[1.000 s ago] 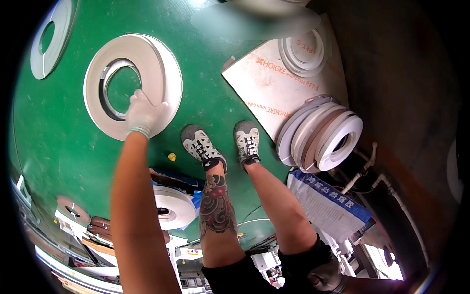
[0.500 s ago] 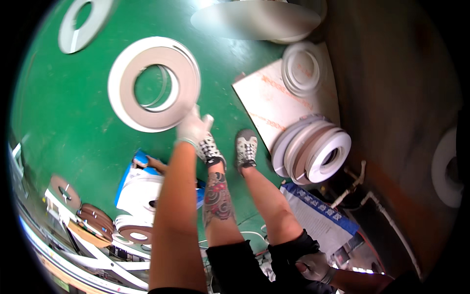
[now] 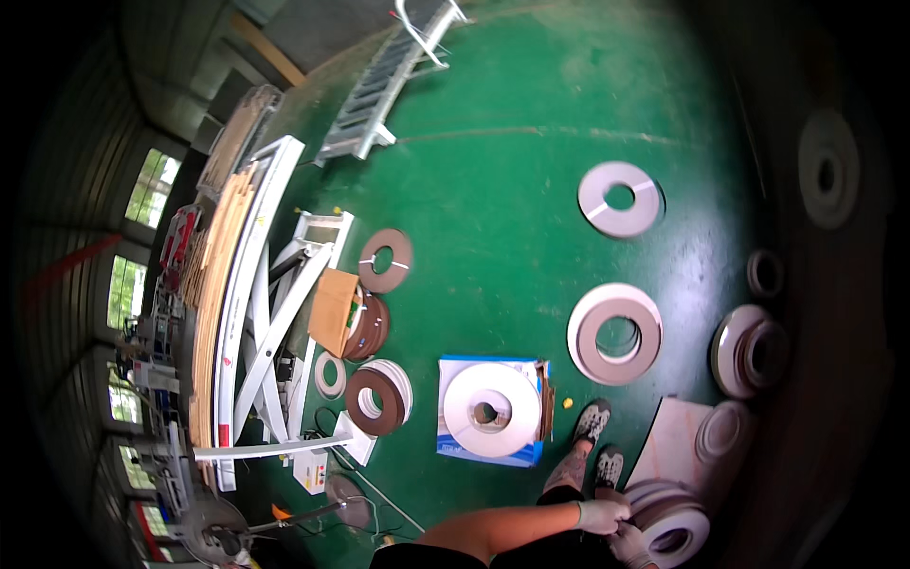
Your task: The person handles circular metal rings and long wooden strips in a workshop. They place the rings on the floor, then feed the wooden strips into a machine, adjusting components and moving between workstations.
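Note:
My left hand [image 3: 599, 515], in a pale glove, reaches across in front of my body. Its fingers are drawn together close to my right hand [image 3: 631, 544]. The right hand, gloved too, has its fingers curled, and the two hands nearly touch. Anything between the fingers is too small to make out. Right beside the hands leans a stack of coiled strip rolls [image 3: 690, 534], white and brownish. Farther ahead on the green floor, a brownish roll [image 3: 593, 349] lies on a larger white one [image 3: 575, 322].
A white roll [image 3: 462, 417] sits on a blue-and-white carton left of my feet. A single grey roll [image 3: 599, 213] lies farther off. At left stand brown rolls [image 3: 355, 396], a cardboard box [image 3: 332, 313] and a white scissor-lift frame [image 3: 275, 327]. A pale board [image 3: 664, 441] lies at right.
My left hand has left the edge of the paired rolls on the floor and come back beside my right hand. The view has swung, showing more of the workshop at left.

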A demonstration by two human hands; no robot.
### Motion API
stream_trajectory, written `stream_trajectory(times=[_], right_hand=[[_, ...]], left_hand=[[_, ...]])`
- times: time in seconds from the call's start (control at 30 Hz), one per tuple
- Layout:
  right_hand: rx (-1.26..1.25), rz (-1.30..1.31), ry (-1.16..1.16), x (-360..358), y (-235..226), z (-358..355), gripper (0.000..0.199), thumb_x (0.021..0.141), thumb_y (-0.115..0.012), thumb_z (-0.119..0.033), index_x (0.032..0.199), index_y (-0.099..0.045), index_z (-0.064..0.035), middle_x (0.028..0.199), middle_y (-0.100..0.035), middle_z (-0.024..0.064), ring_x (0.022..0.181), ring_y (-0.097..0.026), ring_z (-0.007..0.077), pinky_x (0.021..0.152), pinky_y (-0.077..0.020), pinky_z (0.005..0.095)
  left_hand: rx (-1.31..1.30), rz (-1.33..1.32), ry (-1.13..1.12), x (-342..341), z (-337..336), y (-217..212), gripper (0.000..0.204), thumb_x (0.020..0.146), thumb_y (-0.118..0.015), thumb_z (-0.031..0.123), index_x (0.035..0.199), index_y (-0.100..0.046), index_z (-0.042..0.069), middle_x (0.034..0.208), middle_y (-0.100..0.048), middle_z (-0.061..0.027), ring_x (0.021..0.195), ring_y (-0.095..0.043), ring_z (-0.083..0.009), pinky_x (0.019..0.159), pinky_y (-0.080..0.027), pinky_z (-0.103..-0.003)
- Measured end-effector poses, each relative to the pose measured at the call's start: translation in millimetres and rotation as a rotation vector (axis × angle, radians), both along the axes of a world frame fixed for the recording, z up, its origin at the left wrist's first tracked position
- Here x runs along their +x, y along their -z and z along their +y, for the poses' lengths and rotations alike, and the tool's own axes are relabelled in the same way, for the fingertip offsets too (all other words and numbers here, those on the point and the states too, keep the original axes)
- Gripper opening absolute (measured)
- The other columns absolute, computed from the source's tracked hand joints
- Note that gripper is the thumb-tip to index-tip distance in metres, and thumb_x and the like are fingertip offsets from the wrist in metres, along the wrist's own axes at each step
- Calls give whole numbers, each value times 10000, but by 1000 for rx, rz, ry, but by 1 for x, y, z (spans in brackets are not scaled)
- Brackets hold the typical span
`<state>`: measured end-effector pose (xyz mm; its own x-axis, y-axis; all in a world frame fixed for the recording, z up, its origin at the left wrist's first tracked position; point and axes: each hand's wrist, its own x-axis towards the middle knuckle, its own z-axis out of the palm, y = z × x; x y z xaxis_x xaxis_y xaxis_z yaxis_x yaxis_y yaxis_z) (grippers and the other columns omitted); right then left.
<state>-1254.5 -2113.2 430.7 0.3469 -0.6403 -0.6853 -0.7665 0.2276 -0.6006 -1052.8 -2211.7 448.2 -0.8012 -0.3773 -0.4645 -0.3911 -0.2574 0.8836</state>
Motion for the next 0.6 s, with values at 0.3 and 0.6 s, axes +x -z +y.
stream_trajectory(times=[0.3,0.6], right_hand=[[-1,-173,-457,-33,-129,-25,466,1088,-507,-276,1424,-595,35,1354,-667,270,1290,-621,427,1141,-478,478],[668,-458,-502,87,-234,4,250,1044,-651,-231,1182,-761,-54,882,-776,47,719,-756,259,632,-617,384]], left_hand=[[-190,-79,-478,-5,72,-96,254,1008,-536,167,1173,-695,57,1091,-753,-229,1073,-722,-400,910,-556,-494],[-416,-175,-897,73,186,-226,246,1044,-535,233,1154,-692,80,1076,-755,-209,1029,-732,-388,884,-567,-501]])
